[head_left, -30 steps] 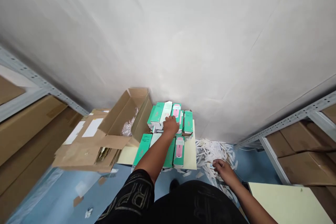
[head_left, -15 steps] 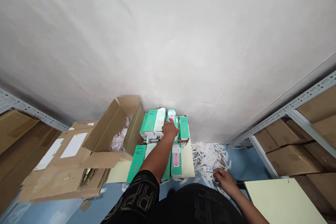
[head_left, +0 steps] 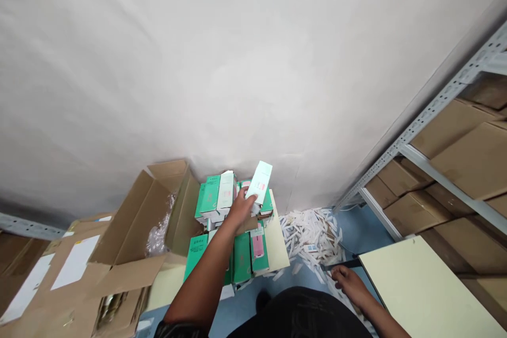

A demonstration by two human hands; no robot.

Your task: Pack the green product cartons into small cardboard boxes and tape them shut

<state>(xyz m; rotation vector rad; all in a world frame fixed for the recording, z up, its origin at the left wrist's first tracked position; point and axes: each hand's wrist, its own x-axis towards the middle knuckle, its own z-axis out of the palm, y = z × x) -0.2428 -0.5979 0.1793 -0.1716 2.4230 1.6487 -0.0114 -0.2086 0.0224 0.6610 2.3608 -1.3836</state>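
My left hand [head_left: 242,208] is closed on a slim pale-green box [head_left: 260,182] with a pink print, lifted and tilted above the stacked boxes. Under and beside it stand several green boxes, such as the one at the back [head_left: 209,193] and one in the front row [head_left: 242,257]. A white-sided box [head_left: 226,190] is left of the hand, and a green box with a pink panel [head_left: 258,245] is at the front right. My right hand [head_left: 350,284] hangs low beside a pale tabletop, fingers curled, with no object visible in them.
An open carton [head_left: 137,222] with clear plastic wrap [head_left: 158,232] stands on the left among flattened cardboard [head_left: 79,296]. White paper strips [head_left: 312,235] lie heaped on the blue floor. A cream tabletop [head_left: 431,285] and a metal rack [head_left: 420,111] of cartons are on the right.
My left hand has taken hold of the pale-green box and raised it off the stack. My right hand stays low, fingers now more curled. The view has turned to the right.
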